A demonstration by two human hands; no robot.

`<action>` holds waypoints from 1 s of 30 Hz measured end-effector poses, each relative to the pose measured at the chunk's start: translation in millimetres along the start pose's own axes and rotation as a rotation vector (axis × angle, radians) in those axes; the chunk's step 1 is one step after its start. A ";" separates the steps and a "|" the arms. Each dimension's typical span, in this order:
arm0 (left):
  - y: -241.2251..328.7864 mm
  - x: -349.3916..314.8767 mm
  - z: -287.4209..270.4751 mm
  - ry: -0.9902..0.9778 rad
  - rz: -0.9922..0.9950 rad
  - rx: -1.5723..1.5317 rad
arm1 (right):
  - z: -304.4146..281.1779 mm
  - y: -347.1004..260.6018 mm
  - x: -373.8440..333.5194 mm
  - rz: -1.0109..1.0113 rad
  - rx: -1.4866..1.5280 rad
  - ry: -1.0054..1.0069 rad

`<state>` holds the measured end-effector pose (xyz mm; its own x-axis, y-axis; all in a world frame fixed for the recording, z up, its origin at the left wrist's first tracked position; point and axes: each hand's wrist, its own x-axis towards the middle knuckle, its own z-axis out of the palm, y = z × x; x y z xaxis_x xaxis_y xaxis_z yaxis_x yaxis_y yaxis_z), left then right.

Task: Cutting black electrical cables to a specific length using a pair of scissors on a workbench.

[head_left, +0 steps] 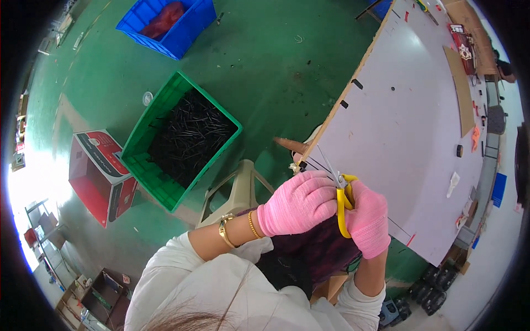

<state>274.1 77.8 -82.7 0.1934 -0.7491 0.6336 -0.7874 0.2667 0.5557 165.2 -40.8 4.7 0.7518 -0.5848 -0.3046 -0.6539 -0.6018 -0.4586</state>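
Observation:
My right hand [369, 219], in a pink knitted glove, is wrapped round the yellow handles of a pair of scissors [343, 212]. The metal blades point up and left over the table's near corner and look parted. Close beside them, my left hand [302, 204], gloved in the same pink, has its fingers curled. Thin black strips [316, 164] stick out from its fingertips next to the blades; their hidden ends cannot be made out. To the left, a green crate [144, 118] on the floor holds a heap of similar thin black pieces [193, 129].
A white-topped table [403, 127] stretches away at the right, with cardboard [459, 83] and small items along its far side. A beige plastic stool [243, 185] stands near the green crate. Left of it is an open red-and-white box [91, 171]; farther off sits a blue crate [190, 33].

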 end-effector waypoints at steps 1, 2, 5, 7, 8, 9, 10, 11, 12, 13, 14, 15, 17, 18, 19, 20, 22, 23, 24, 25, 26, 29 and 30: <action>0.0 -0.5 0.5 0.004 0.000 0.001 | 0.4 -0.1 0.3 0.001 0.000 0.001; -0.1 -0.9 0.9 0.009 -0.011 -0.011 | 1.0 0.2 0.6 -0.006 -0.009 0.001; 0.4 -1.0 1.7 0.024 -0.042 -0.027 | 0.9 4.5 -1.2 -0.010 0.006 0.015; 1.2 0.7 3.2 0.037 -0.048 -0.061 | -5.0 12.5 -7.5 0.019 0.013 0.043; 1.1 1.1 2.9 0.001 -0.067 -0.038 | -9.2 17.9 -12.1 0.069 0.028 0.023; 0.8 2.1 2.8 -0.034 -0.087 -0.014 | -13.3 23.8 -17.5 0.093 0.057 0.008; 1.0 3.0 3.0 -0.011 -0.097 -0.039 | -18.1 30.8 -22.3 0.142 0.031 0.013; 1.1 3.9 2.9 -0.012 -0.091 -0.064 | -23.2 38.4 -26.2 0.226 0.113 -0.021; 1.3 4.6 2.7 -0.013 -0.094 -0.051 | -25.8 45.2 -29.7 0.364 0.171 -0.071; 1.3 5.3 2.2 -0.015 -0.099 -0.036 | -26.7 51.0 -32.4 0.324 0.196 -0.050; 1.6 5.7 1.8 -0.021 -0.095 -0.031 | -27.2 56.2 -34.7 0.318 0.196 -0.039; 1.5 6.2 1.6 -0.029 -0.094 -0.048 | -27.2 60.4 -36.0 0.387 0.161 -0.054; 1.4 7.2 1.3 -0.030 -0.099 -0.030 | -25.7 65.1 -37.4 0.351 0.260 -0.034; 1.7 7.6 1.4 -0.026 -0.098 -0.032 | -23.8 66.1 -36.2 0.311 0.193 -0.019; 1.8 7.8 1.5 -0.033 -0.092 -0.041 | -22.8 66.5 -34.5 0.336 0.102 -0.028; 2.0 7.8 1.5 -0.035 -0.094 -0.035 | -22.4 65.9 -33.9 0.278 0.128 0.001; 1.2 8.3 1.5 -0.033 -0.092 -0.012 | -22.0 62.9 -32.6 0.294 -0.006 0.022; 1.3 8.2 1.1 -0.041 -0.085 -0.016 | -23.0 61.5 -31.9 0.311 0.012 0.029; 1.1 8.4 0.9 -0.039 -0.081 -0.017 | -24.2 60.2 -31.3 0.326 -0.019 0.024; 1.2 8.9 1.0 -0.029 -0.072 -0.016 | -25.6 59.4 -30.3 0.339 -0.051 0.019; 1.5 9.7 1.5 -0.042 -0.071 -0.017 | -26.8 58.8 -29.1 0.343 -0.045 0.023; 5.9 14.8 2.5 -0.025 -0.058 -0.023 | -28.9 57.9 -26.4 0.342 -0.085 -0.024; 9.8 17.1 3.5 -0.063 -0.115 0.051 | -29.3 57.9 -25.5 0.351 -0.130 -0.039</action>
<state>267.7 65.5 -68.2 0.2484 -0.8100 0.5313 -0.7912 0.1468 0.5937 105.7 -76.7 10.3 0.4807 -0.7482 -0.4574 -0.8760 -0.4335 -0.2115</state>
